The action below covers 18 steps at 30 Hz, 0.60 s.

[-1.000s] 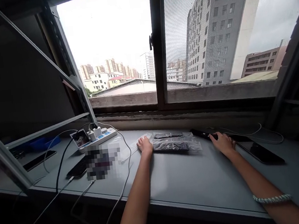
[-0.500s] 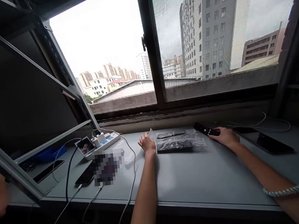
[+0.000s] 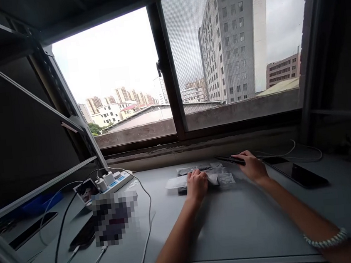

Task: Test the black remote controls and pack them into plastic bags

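My right hand (image 3: pixel 253 168) is closed around the near end of a black remote control (image 3: pixel 228 158), raised above the table and turned so that its thin side shows. My left hand (image 3: pixel 197 184) has its fingers curled together on a clear plastic bag (image 3: pixel 177 183), which spreads out on both sides of the hand. Under and behind it lie two remotes in clear bags: the rear bagged remote (image 3: pixel 184 170) shows in part, and the front bagged remote (image 3: pixel 183 191) is mostly covered by the hand and the bag.
A large black phone or tablet (image 3: pixel 303 172) lies at the right beside a white cable. On the left are a power strip (image 3: pixel 122 179) with chargers, a photo card (image 3: pixel 87 192), a phone (image 3: pixel 82 233) on a cable and a blurred-out patch. A metal shelf frame (image 3: pixel 81 129) stands at left.
My left hand has moved right with the plastic bag, over the bagged remotes. The remote in my right hand has been lifted and turned onto its side. The view has shifted slightly.
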Available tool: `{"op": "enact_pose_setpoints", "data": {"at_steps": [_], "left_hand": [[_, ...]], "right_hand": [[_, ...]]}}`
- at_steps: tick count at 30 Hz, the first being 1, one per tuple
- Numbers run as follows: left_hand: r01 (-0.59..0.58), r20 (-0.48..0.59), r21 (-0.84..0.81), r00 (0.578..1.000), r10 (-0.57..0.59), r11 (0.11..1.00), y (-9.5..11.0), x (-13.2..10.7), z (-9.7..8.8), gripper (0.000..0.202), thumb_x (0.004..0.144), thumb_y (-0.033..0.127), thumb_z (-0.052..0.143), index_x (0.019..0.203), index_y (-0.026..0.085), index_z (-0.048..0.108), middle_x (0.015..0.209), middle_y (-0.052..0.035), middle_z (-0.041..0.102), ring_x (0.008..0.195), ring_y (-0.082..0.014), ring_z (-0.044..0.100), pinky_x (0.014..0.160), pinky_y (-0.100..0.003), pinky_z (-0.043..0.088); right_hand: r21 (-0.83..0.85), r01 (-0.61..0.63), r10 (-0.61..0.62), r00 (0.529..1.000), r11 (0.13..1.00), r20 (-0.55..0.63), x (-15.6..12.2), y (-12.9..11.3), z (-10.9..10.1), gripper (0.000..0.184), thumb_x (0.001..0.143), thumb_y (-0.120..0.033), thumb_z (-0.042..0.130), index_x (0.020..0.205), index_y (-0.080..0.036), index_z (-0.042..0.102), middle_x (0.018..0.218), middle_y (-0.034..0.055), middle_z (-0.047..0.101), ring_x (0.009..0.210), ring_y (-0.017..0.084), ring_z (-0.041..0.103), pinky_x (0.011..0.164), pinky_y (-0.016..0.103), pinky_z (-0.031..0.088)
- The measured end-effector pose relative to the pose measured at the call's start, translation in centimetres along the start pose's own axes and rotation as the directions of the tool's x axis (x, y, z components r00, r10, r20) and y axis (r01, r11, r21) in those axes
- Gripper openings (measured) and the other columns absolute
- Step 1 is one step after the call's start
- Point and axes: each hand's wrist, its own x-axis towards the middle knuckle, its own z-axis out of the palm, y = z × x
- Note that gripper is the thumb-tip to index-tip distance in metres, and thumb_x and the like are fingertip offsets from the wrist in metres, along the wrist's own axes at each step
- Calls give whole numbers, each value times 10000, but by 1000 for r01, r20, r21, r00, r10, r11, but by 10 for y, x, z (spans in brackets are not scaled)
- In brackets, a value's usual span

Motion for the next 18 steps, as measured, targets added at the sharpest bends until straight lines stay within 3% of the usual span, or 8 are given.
{"op": "enact_pose_setpoints", "data": {"at_steps": [5, 10, 12, 16, 18], "left_hand": [[55, -121, 16, 991, -53, 998, -2, 0, -7, 186, 792, 137, 432, 827, 213, 598, 937, -45, 554, 915, -192, 537, 843, -339, 355], [18, -112, 7, 994, -17, 1000, 1, -2, -2, 187, 729, 80, 454, 816, 204, 564, 1017, -45, 552, 949, -198, 535, 874, -349, 338], [-10, -125, -19, 992, 7, 1000, 2, -2, -1, 216, 758, 47, 402, 786, 203, 549, 1015, -29, 570, 910, -174, 551, 886, -345, 329], [-16, -142, -47, 990, 10, 999, 1, -1, -1, 268, 822, 38, 329, 796, 199, 542, 855, -14, 607, 770, -138, 565, 922, -335, 317], [-7, -129, -43, 992, 2, 999, 1, 0, 0, 267, 830, 44, 328, 805, 195, 546, 814, -16, 608, 757, -141, 568, 927, -336, 323]], "right_hand": [[67, 192, -177, 968, 979, -177, -7, -27, -12, 401, 813, -199, 464, 1165, -332, 602, 1099, 13, 593, 825, 179, 623, 548, 231, 444], [144, 375, -339, 914, 916, -224, -16, -40, -16, 333, 867, -229, 409, 1116, -292, 620, 1141, 10, 608, 920, 171, 622, 597, 217, 464], [161, 391, -350, 907, 906, -233, -17, -40, -16, 313, 873, -246, 405, 1093, -283, 624, 1138, 8, 624, 945, 180, 621, 626, 225, 475], [189, 319, -271, 932, 929, -240, -18, -43, -14, 292, 868, -353, 434, 1077, -269, 620, 1100, 28, 658, 724, 169, 654, 563, 244, 477], [205, 339, -291, 928, 918, -233, -18, -44, -14, 296, 869, -358, 431, 1077, -276, 626, 1098, 25, 662, 738, 173, 659, 547, 240, 479]]}}
